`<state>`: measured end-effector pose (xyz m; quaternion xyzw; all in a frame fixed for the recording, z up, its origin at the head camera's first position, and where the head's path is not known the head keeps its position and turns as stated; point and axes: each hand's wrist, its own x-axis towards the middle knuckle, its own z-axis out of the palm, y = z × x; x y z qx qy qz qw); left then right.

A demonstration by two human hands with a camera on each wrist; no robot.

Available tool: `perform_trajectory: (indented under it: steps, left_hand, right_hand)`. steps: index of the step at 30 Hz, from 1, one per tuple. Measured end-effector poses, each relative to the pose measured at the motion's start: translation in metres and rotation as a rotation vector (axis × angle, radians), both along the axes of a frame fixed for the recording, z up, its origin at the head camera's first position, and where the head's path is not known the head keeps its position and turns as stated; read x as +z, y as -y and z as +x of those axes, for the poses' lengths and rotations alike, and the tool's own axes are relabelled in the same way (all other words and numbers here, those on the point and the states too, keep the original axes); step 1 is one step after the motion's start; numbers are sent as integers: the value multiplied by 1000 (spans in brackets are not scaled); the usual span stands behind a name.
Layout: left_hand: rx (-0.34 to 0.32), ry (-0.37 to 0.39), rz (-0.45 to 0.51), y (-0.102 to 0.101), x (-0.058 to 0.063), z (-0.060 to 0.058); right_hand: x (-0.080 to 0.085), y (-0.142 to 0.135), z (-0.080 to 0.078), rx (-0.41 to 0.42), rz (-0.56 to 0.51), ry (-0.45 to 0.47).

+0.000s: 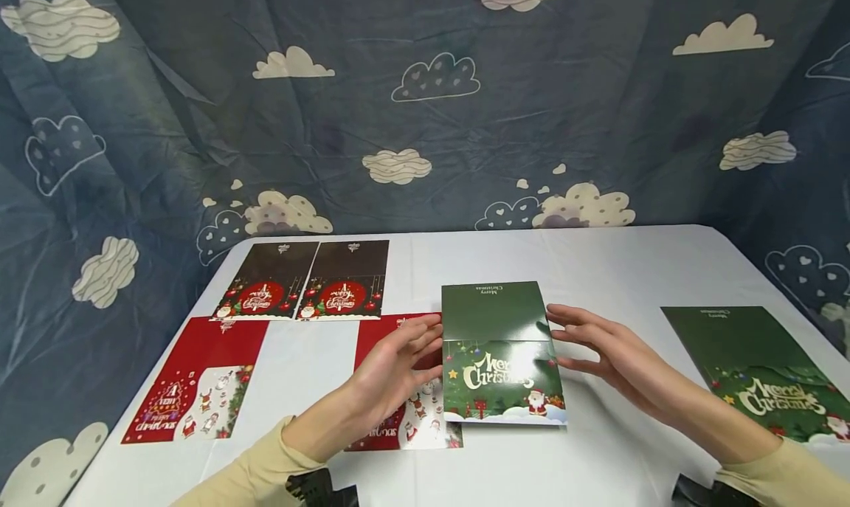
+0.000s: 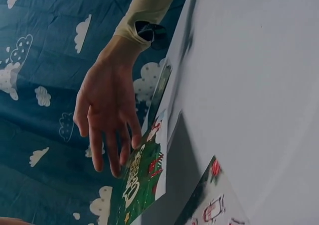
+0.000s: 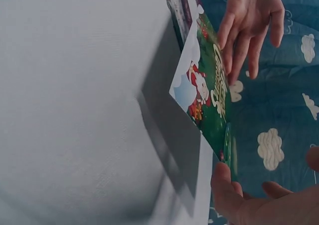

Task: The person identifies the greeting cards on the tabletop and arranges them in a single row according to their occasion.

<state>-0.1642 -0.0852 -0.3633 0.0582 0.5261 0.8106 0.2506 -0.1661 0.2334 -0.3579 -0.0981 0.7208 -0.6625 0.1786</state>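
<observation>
A green "Merry Christmas" card [image 1: 498, 404] with a crease across its middle lies between my hands. In the right wrist view its near edge rises off the white table and throws a shadow. My left hand [image 1: 392, 370] is at the card's left edge, fingers extended. Across from it, my right hand [image 1: 611, 352] has its fingertips right at the right edge, fingers loosely straight. Neither hand curls round the card. Beneath the left hand and partly hidden by the green card lies a red Christmas card [image 1: 425, 418].
Another red card [image 1: 199, 389] lies on the left of the white table [image 1: 279, 389]. Two dark brown cards [image 1: 262, 297] sit side by side at the back left. A second green card [image 1: 764, 367] lies far right. A blue cloud-patterned cloth [image 1: 425, 138] hangs behind the table.
</observation>
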Motion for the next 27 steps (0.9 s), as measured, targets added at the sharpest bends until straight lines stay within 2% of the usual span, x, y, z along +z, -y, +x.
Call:
perform_trajectory:
  steps: [8, 14, 20, 27]
  left_hand:
    - [3, -22, 2, 10, 4, -20]
    - [30, -12, -20, 19, 2, -35]
    - [75, -32, -65, 25, 4, -54]
    - [86, -29, -127, 33, 3, -70]
  right_hand:
    - [-3, 9, -19, -3, -29, -17]
    - [-5, 21, -36, -14, -51, -21]
    - [-4, 32, -55, -30, -100, -26]
    - [-5, 44, -72, -26, -121, -20]
